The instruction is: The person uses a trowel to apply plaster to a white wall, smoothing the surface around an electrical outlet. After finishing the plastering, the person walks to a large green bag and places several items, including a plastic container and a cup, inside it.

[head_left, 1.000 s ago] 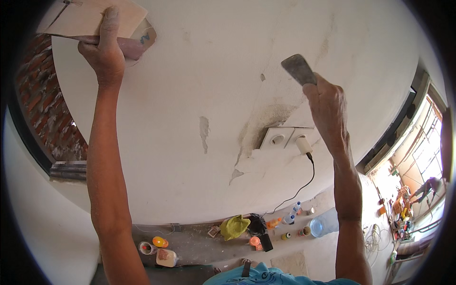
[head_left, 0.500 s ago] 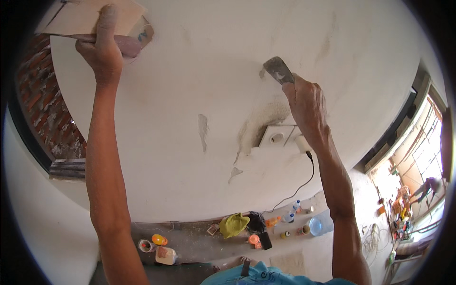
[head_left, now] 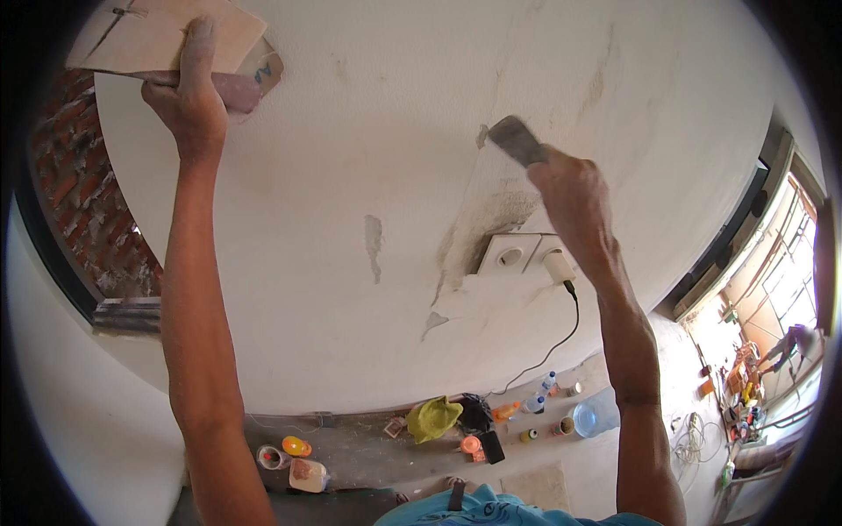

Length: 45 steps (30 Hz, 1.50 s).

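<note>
Up at the top left, my left hand (head_left: 195,105) is closed around a pale flat board (head_left: 175,39), its thumb lying over the board's face. A dusty, rounded pinkish piece (head_left: 237,91) shows along the board's lower edge, beside the hand. My right hand (head_left: 570,193) grips a putty knife (head_left: 516,141), its dark, smeared blade pointing up and left at the white wall (head_left: 351,158). Whether the blade touches the wall I cannot tell. Just left of the blade is a small grey patch (head_left: 481,136). More rough grey marks (head_left: 374,248) show lower on the wall.
Below my right hand are white sockets (head_left: 509,254) with a plugged-in charger (head_left: 558,265) and a hanging black cable (head_left: 576,324). Bottles, a yellow-green bag (head_left: 432,419), a large blue-tinted jug (head_left: 596,414) and tubs lie along the floor. A brick-filled opening (head_left: 96,193) is at left, a bright window (head_left: 789,272) at right.
My right hand and the putty knife have shifted slightly down, and the blade is blurred. The board in my left hand has dropped a little in view.
</note>
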Available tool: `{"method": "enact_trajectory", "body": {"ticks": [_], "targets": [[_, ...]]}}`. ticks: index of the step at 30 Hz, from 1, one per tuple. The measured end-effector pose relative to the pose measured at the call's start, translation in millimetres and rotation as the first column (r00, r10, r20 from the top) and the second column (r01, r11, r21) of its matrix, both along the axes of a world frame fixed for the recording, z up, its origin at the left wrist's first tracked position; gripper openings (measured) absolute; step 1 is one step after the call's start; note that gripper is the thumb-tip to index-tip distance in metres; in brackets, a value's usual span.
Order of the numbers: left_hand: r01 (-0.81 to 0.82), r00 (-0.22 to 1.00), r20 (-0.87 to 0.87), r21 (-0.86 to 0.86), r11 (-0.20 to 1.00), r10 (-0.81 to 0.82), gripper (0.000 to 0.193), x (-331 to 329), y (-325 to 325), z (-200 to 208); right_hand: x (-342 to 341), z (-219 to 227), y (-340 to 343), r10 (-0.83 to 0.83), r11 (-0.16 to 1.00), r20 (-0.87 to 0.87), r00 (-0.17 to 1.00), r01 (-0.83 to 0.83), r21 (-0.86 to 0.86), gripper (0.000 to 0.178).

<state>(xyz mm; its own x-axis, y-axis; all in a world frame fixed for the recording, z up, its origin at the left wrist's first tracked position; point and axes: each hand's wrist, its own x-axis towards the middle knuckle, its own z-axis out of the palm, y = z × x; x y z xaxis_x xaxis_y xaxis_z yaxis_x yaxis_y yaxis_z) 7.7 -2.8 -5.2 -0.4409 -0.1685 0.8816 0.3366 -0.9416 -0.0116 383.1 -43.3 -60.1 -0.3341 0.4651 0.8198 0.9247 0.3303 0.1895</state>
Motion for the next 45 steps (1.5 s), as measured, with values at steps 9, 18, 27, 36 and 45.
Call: {"method": "enact_trajectory", "body": {"ticks": [9, 18, 27, 36, 45], "targets": [[-0.012, 1.0, -0.005, -0.022, 1.0, 0.011, 0.047, -1, 2, 0, -1, 5, -1, -0.035, 0.989, -0.164, 0.986, 0.011, -0.145, 0.016], [-0.045, 0.997, -0.06, -0.044, 0.998, 0.043, 0.052, -9, 0, 1, -2, 30, -14, -0.007, 0.995, -0.25, 0.968, -0.017, -0.095, 0.022], [-0.032, 0.999, -0.039, 0.039, 0.999, 0.033, 0.045, -11, 2, 4, -9, 22, -22, -0.061, 0.975, -0.289, 0.955, -0.004, -0.22, 0.015], [-0.044, 0.999, -0.005, -0.042, 0.998, 0.044, 0.059, -18, 9, 0, 0, 5, -3, -0.011, 0.997, -0.061, 0.998, 0.006, -0.071, 0.015], [-0.055, 0.998, 0.03, -0.049, 0.997, 0.057, 0.058, -11, 8, -1, 7, -31, 0, 0.019, 0.996, -0.014, 1.0, -0.02, -0.089, 0.017]]}}
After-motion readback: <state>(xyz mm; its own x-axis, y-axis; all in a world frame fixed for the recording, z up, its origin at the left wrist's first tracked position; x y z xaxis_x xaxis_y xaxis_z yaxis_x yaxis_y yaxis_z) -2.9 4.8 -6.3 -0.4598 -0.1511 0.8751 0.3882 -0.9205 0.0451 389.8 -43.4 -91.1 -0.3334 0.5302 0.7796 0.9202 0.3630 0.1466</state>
